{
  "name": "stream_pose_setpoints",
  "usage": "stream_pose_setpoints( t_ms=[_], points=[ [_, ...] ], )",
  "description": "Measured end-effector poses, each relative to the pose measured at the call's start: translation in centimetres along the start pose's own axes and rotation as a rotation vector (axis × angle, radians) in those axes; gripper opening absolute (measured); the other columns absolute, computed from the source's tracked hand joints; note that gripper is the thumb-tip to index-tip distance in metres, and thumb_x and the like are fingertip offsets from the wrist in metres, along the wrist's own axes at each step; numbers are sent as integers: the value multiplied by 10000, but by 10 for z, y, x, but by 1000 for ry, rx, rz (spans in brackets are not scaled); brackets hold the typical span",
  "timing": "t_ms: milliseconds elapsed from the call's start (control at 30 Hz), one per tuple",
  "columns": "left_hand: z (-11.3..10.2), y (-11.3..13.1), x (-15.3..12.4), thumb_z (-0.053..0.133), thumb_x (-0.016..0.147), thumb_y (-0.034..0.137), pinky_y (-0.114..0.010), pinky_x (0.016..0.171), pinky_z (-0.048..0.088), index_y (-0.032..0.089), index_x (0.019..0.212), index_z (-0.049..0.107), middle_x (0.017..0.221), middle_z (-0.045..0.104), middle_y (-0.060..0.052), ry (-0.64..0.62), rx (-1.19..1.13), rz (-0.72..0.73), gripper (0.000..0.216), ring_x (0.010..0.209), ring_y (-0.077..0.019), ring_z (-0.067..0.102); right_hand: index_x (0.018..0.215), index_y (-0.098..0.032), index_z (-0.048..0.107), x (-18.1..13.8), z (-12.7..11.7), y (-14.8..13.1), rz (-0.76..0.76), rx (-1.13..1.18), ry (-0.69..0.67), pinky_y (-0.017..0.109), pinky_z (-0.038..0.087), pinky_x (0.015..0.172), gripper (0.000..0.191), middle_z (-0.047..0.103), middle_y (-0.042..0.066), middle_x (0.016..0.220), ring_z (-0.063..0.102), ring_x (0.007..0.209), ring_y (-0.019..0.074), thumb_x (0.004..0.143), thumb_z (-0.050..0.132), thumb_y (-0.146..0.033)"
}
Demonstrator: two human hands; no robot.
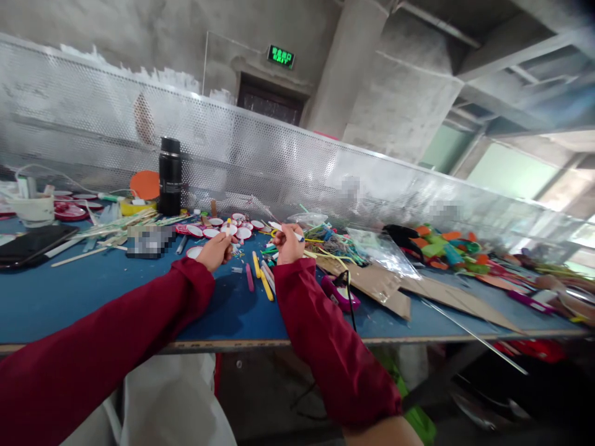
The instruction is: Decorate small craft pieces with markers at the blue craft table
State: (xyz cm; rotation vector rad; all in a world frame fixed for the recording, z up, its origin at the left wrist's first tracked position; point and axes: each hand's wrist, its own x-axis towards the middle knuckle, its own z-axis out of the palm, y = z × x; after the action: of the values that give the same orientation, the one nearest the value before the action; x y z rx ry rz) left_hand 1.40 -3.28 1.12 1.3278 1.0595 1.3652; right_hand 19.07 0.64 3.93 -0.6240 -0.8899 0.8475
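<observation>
My left hand (215, 250) is curled shut above the blue table (93, 297), its fingers pinching something small I cannot make out. Beside it my right hand (288, 241) is closed on a thin white stick (297, 236) that pokes out to the right. Both arms wear dark red sleeves. Between and below the hands lie loose yellow and pink sticks (260, 279). Just beyond the hands sit several round red-and-white discs (223, 228).
A black flask (170, 176) stands at the back by a perforated metal screen (279, 161). A dark phone (32, 244) lies at left, cardboard sheets (418, 291) and a clear bag (381, 248) at right, coloured parts (441, 248) further right. A purple tool (341, 294) lies near my right sleeve.
</observation>
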Motion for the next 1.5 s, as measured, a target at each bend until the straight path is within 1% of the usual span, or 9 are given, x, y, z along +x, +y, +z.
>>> stream_pose_setpoints(
  t_ms=[67, 167, 333, 500, 667, 867, 967, 1333, 1500],
  points=[
    [-1, -1, 1, 451, 882, 372, -200, 473, 366, 180, 888, 535, 738, 554, -7, -6, -9, -34, 209, 562, -101, 549, 754, -204, 513, -9, 2, -2, -106, -113, 8, 188, 379, 422, 175, 524, -93, 497, 450, 396, 62, 721, 612, -345],
    [-4, -5, 3, 486, 855, 430, -207, 517, 398, 178, 916, 602, 866, 619, -45, -49, 39, -19, 284, 688, -129, 592, 804, -194, 566, -28, 7, -4, -318, -293, -154, 218, 438, 518, 129, 593, -45, 616, 532, 521, 91, 774, 575, -319],
    [-6, -11, 6, 521, 804, 494, -219, 426, 285, 181, 890, 640, 622, 481, 4, -73, 131, 122, 346, 505, -108, 428, 787, -198, 596, -53, 10, -3, -746, -633, -328, 291, 460, 686, 75, 617, 9, 729, 571, 704, 147, 800, 567, -265],
    [1, -8, 0, 547, 771, 459, -211, 477, 366, 169, 793, 584, 626, 516, 0, -99, 121, 139, 293, 545, -114, 478, 742, -207, 533, -59, 11, 2, -967, -753, -336, 320, 437, 722, 83, 569, 1, 681, 532, 688, 153, 805, 571, -246],
    [2, -6, -2, 540, 757, 449, -221, 472, 384, 178, 738, 565, 606, 538, -2, -58, 144, 125, 273, 533, -123, 503, 715, -209, 510, -56, 9, -1, -1013, -776, -357, 317, 431, 725, 123, 548, -8, 652, 522, 674, 147, 822, 566, -236],
    [-9, -10, 7, 514, 797, 418, -226, 476, 369, 171, 763, 589, 579, 563, -1, 67, 171, 162, 260, 521, -123, 507, 759, -202, 527, -30, -7, -15, -836, -716, -52, 290, 434, 664, 150, 566, 11, 715, 541, 679, 145, 870, 518, -303],
    [-9, -12, 8, 514, 801, 426, -231, 478, 373, 175, 755, 584, 580, 564, 1, 72, 189, 164, 265, 523, -126, 511, 758, -204, 521, -22, -12, -15, -799, -699, -9, 283, 433, 649, 158, 564, 10, 718, 533, 671, 145, 862, 524, -323],
    [-1, -8, -3, 555, 756, 463, -234, 463, 421, 165, 768, 593, 553, 539, 15, -47, 186, 152, 300, 492, -123, 511, 720, -211, 514, -57, 9, -1, -1011, -795, -361, 317, 429, 717, 92, 548, -5, 664, 527, 686, 151, 801, 555, -228],
    [2, -7, -5, 581, 739, 433, -242, 478, 455, 170, 728, 555, 531, 544, 24, -95, 144, 137, 265, 479, -123, 533, 720, -214, 506, -61, 10, 1, -991, -785, -396, 323, 421, 714, 114, 558, -4, 654, 524, 680, 153, 822, 546, -242]
  ],
)
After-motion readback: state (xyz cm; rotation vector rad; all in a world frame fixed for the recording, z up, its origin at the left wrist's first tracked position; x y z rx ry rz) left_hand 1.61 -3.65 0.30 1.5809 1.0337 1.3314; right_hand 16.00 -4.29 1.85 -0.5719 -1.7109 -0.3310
